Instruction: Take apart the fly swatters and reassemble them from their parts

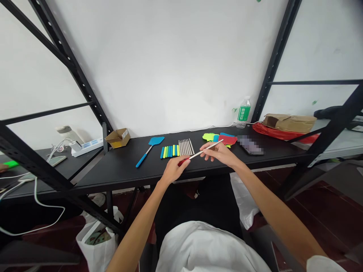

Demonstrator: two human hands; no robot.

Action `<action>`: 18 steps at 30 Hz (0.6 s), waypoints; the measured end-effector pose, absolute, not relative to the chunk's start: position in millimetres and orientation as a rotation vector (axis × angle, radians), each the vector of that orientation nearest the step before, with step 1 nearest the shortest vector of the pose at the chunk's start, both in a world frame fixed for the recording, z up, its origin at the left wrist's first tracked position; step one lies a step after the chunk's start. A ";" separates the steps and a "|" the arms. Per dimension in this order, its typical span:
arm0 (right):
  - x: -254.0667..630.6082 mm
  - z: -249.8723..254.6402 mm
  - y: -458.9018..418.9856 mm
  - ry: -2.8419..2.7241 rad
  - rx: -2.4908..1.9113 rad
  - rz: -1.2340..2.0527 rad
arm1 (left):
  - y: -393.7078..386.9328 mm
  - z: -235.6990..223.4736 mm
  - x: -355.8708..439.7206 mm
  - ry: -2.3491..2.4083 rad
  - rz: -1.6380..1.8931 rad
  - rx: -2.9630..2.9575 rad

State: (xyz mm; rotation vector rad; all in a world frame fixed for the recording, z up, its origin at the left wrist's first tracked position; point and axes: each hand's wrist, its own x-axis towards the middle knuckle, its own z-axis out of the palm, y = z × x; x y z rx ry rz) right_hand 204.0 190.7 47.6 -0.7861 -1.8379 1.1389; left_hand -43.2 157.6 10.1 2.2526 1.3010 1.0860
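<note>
My left hand (172,169) is closed around a short red handle (180,163), mostly hidden by the fingers. My right hand (217,152) pinches a slim metal rod (195,155) held at a slant above the table's front. The rod's lower end meets the red handle; how deep it sits I cannot tell. Just beyond lie a row of blue and yellow-green handles (169,151) and a row of metal rods (186,146). To their left rests a blue fly swatter (155,141) with a blue handle. Past my right hand, flat swatter heads (228,140) in red, blue and yellow-green overlap in a pile.
On the black table (113,170), an open cardboard box (118,139) stands at the left. A phone (250,145), partly blurred, and a green-labelled water bottle (244,113) are at the right. Black shelf posts flank both sides. A power strip (87,146) lies farther left.
</note>
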 end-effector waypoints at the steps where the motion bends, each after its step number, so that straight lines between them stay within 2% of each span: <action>1: 203.5 46.9 191.1 -1.838 -0.786 1.146 | 158.2 9.4 -43.5 1.303 1.092 2.246; 13: 223.2 52.4 202.5 -1.486 -0.889 1.130 | 163.4 5.0 -46.2 1.418 1.152 2.175; 18: 234.6 35.4 221.2 -1.442 -0.926 1.068 | 164.8 3.6 -47.2 1.521 1.125 2.263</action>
